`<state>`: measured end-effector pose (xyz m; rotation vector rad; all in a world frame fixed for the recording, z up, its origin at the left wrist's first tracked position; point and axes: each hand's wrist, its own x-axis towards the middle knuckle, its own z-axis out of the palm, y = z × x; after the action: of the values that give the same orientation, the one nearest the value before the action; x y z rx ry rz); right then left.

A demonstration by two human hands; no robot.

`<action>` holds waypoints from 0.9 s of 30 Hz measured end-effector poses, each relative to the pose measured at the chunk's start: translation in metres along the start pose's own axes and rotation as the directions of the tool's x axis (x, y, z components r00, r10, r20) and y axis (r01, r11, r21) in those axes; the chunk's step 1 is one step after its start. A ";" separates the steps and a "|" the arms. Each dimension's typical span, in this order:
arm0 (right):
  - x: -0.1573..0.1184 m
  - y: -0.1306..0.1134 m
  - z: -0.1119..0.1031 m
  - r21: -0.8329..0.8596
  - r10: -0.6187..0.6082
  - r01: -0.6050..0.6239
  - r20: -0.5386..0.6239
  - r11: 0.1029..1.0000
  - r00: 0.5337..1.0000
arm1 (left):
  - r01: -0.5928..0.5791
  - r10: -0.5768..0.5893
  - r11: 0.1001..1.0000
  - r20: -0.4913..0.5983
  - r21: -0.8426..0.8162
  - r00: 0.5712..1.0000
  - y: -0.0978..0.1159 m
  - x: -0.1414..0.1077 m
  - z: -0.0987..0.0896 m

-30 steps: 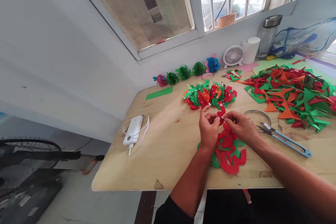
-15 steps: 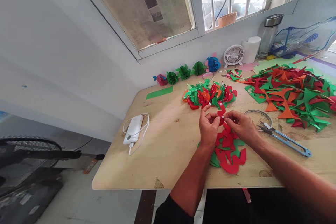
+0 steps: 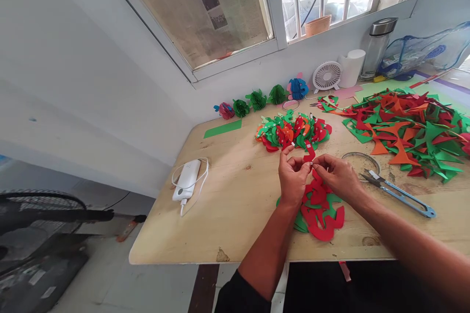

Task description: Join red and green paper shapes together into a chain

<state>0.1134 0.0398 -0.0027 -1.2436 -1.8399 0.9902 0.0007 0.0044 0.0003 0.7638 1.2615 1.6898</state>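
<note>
A curved red paper cutout (image 3: 309, 149) is pinched between the thumb and fingers of my left hand (image 3: 293, 176). The fingertips of my right hand (image 3: 337, 173) are closed at its lower part, meeting my left thumb at a small white patch, which looks like tape. Another small white patch shows near the cutout's top. Below my hands lies a loose pile of red cutouts (image 3: 321, 222) with green ones (image 3: 300, 223) partly under them. Just beyond stands a heap of red, green and orange cutouts (image 3: 286, 132) with white patches.
Blue-handled thread snips (image 3: 404, 194) and a tape ring (image 3: 362, 154) lie right of my hands. Paper scraps (image 3: 407, 132) pile up farther right. A white power bank (image 3: 187, 181) with its cable sits at left. Paper honeycomb figures (image 3: 257, 100) and a small fan (image 3: 326, 77) line the wall.
My fingertips have drawn together over the small white patch on the red paper cutout, covering most of it. Everything else stays in place.
</note>
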 end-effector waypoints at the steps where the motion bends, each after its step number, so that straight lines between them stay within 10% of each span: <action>1: 0.000 0.000 0.000 0.012 0.007 -0.007 0.004 1.000 1.000 | -0.008 0.008 1.000 0.001 0.003 1.000 0.000 0.000 0.000; 15: 0.001 -0.008 -0.002 0.421 0.284 -0.332 0.174 0.844 0.943 | -0.047 0.047 0.998 0.007 0.043 0.999 0.002 -0.001 0.001; 27: 0.003 -0.002 -0.001 0.249 0.239 -0.255 0.092 0.934 0.967 | -0.038 0.039 0.999 -0.027 0.037 0.999 0.002 -0.002 0.003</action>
<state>0.1125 0.0422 0.0000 -1.3142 -1.5592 1.3724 0.0033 0.0036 0.0030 0.7930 1.3072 1.7177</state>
